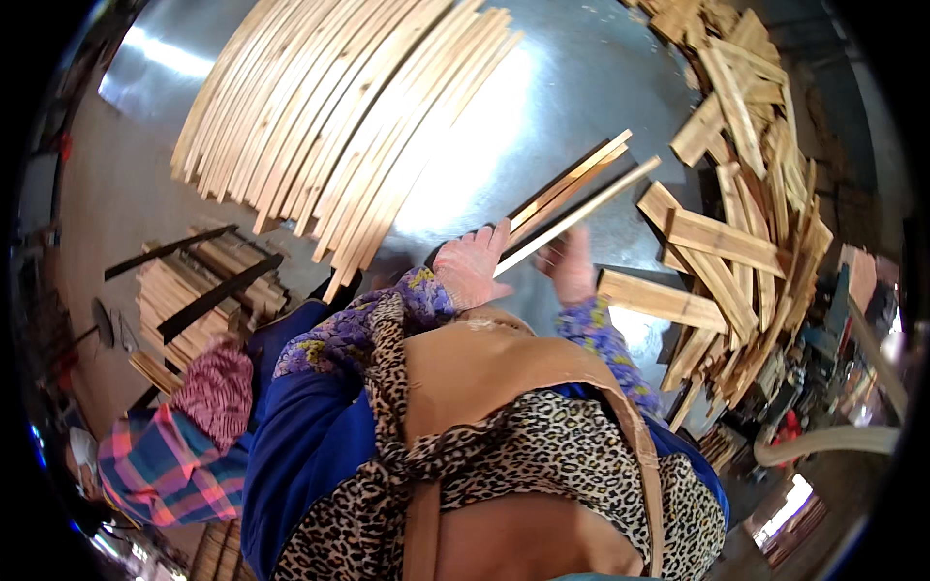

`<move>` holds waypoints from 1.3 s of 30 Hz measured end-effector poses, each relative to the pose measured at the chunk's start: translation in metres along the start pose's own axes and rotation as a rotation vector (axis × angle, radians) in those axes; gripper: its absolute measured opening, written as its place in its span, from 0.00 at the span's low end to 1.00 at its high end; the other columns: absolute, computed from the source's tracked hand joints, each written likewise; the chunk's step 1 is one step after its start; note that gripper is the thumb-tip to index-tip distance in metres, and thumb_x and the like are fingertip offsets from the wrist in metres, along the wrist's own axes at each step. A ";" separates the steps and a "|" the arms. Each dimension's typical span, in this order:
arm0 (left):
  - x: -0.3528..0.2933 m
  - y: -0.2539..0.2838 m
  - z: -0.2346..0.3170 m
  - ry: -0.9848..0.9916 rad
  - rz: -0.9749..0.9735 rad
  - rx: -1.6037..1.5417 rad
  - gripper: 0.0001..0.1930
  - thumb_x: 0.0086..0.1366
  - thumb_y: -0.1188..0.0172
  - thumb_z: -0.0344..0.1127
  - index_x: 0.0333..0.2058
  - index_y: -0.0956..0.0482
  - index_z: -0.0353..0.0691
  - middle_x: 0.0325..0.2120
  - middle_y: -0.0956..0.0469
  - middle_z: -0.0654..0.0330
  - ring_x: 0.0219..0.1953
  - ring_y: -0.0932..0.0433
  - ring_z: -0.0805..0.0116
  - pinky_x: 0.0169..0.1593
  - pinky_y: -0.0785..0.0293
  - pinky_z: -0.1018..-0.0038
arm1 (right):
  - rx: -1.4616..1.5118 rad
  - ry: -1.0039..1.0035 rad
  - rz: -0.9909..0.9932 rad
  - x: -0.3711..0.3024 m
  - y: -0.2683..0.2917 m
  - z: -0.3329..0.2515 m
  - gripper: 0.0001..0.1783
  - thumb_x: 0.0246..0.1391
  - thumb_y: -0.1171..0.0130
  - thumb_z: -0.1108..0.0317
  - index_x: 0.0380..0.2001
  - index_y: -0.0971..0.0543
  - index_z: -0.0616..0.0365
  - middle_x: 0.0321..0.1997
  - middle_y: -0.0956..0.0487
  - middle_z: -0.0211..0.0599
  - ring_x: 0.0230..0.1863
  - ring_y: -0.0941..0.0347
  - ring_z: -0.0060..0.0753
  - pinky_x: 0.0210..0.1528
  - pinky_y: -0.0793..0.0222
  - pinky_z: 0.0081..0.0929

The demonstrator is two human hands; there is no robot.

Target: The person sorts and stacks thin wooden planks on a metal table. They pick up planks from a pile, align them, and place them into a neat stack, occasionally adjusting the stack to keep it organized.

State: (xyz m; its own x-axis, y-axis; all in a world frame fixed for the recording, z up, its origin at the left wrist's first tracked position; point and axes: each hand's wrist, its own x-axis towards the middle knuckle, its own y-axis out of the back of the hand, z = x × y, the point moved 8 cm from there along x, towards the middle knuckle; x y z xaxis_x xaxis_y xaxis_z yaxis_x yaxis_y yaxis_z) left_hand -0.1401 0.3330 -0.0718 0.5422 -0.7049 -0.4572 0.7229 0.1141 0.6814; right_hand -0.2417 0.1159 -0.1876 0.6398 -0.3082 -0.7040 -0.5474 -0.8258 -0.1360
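Observation:
Three narrow wooden strips lie near my hands on the shiny metal table [494, 97]. Two of them, a pair of strips [573, 184], lie close together, while a single pale strip [591, 210] slants beside them. At the near ends of these strips is my left hand [468, 268], gloved or dusty, open with fingers and thumb apart. The pale strip's near end reaches the space by its thumb; a firm hold does not show. My right hand [572, 268] is just right of the pale strip, its fingers smeared by motion, so I cannot tell their closure.
A broad row of long wooden strips [320, 107] covers the table's left part. Jumbled boards [727, 242] are heaped along the right. At lower left, a person in a plaid top [179, 465] is close to a stack of wood [189, 300] with dark bars.

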 end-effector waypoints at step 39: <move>0.178 0.142 0.070 -0.139 0.495 -0.175 0.27 0.74 0.36 0.39 0.65 0.23 0.26 0.63 0.19 0.42 0.62 0.19 0.47 0.69 0.26 0.55 | -0.825 0.107 0.910 0.169 0.231 -0.356 0.68 0.46 0.21 0.44 0.81 0.49 0.55 0.67 0.24 0.68 0.66 0.23 0.71 0.71 0.26 0.54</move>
State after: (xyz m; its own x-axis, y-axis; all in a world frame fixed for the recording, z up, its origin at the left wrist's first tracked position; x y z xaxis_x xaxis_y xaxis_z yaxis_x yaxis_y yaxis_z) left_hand 0.0289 0.1748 -0.0168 0.7828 -0.6220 -0.0179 0.4625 0.5624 0.6854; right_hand -0.0685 -0.2949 -0.0897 0.2656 -0.9321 -0.2462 -0.3370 -0.3290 0.8821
